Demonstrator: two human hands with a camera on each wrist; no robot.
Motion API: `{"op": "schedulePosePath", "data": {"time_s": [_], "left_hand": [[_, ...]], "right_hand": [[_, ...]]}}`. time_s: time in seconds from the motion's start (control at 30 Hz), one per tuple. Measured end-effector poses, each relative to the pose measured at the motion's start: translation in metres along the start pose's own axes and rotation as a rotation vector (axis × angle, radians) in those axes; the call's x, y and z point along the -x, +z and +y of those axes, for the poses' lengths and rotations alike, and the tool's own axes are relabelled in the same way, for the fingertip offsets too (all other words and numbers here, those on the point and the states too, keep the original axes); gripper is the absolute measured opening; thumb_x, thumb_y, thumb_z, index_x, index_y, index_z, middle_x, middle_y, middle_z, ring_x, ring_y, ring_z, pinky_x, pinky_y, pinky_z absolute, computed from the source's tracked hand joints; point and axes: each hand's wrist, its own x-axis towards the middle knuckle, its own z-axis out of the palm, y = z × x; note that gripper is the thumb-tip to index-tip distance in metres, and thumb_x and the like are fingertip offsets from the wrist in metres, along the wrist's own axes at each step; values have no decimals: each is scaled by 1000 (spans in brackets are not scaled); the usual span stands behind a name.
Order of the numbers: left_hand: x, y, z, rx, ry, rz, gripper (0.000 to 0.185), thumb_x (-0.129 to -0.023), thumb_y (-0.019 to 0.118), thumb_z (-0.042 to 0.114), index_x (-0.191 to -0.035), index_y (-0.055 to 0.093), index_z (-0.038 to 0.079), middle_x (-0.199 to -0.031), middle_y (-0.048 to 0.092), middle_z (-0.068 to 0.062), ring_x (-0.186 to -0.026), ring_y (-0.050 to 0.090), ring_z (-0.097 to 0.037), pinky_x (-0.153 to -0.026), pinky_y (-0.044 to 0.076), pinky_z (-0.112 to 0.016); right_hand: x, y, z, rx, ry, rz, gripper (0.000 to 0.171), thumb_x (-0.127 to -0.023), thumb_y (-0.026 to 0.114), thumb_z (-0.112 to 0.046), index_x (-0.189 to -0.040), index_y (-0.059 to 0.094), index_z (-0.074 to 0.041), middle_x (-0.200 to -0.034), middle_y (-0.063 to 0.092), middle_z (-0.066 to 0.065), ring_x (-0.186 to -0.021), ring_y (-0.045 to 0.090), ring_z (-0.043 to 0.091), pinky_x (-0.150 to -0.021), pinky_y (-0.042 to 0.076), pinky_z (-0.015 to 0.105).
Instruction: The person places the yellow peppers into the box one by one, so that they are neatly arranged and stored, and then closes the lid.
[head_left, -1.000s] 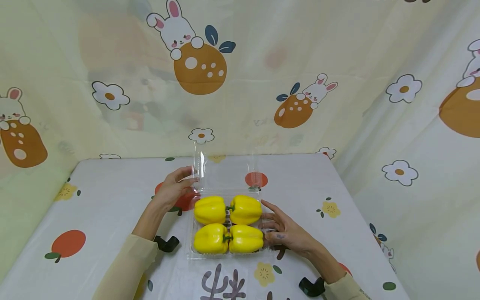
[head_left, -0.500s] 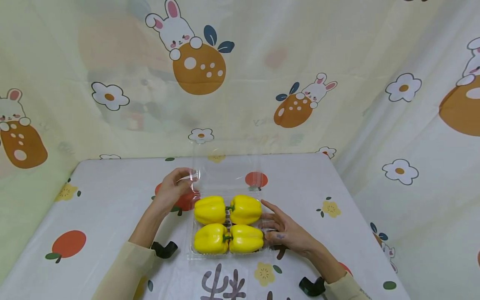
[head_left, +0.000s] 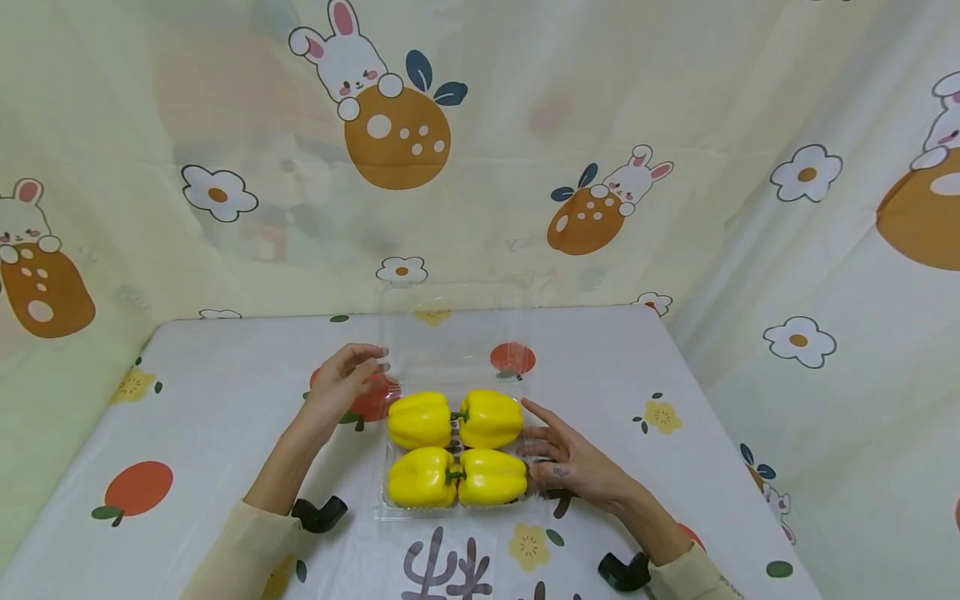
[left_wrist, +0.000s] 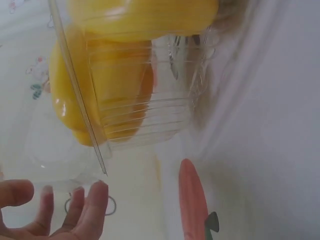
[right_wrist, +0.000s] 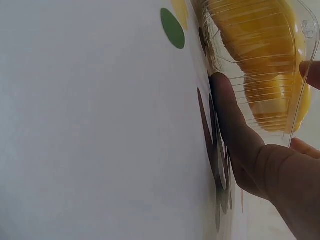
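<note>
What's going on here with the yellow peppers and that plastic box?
A person sits at a table covered with a cartoon-print cloth, working on a clear plastic clamshell box that holds four yellow bell peppers. The right hand rests flat against the box's right side. The left hand is at the left edge of the clear lid, which stands open at the back. Whether those fingers actually grip the lid is hard to tell.

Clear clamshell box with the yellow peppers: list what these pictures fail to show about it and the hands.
- Head view: the lid is nearly invisible, its outline lost against the cloth.
- Left wrist view: left hand cut off by the bottom edge; whether its fingers touch the lid is unclear.
- Right wrist view: right hand partly out of frame; peppers blurred behind the ribbed tray wall.
</note>
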Motion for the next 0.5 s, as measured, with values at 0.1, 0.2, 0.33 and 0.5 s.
{"op": "schedulePosePath", "data": {"time_s": [0.1, 0.2, 0.33, 0.5], "left_hand": [[8, -1, 2, -37, 7, -1, 39, -112, 50, 25, -146, 52, 6, -157, 54, -17, -144, 53, -35, -124, 43, -55], [18, -3, 5, -85, 23, -16, 42, -112, 50, 30, -147, 53, 7, -157, 54, -17, -146, 49, -35, -126, 37, -60], [28, -5, 9, -142, 21, -38, 49, -113, 47, 41, -149, 54, 9, -156, 55, -17, -143, 50, -36, -123, 40, -62], [41, -9, 9, -159, 8, -49, 55, -114, 40, 46, -150, 54, 7, -154, 56, -18, -141, 51, -38, -122, 41, -63]], "right_hand": [[-1, 0, 0, 2, 5, 0, 101, -95, 75, -16, -171, 11, -33, -169, 31, 26, -146, 47, 41, -111, 55, 48], [-1, 0, 0, 2, 6, -1, 102, -94, 75, -16, -171, 11, -33, -169, 32, 26, -147, 47, 41, -111, 55, 48], [0, 0, 0, 1, 0, 5, 103, -94, 75, -14, -171, 11, -32, -167, 33, 27, -146, 47, 42, -111, 55, 48], [0, 0, 0, -7, -5, 1, 102, -94, 75, -14, -172, 10, -32, -168, 32, 27, -147, 47, 42, -110, 56, 47]]}}
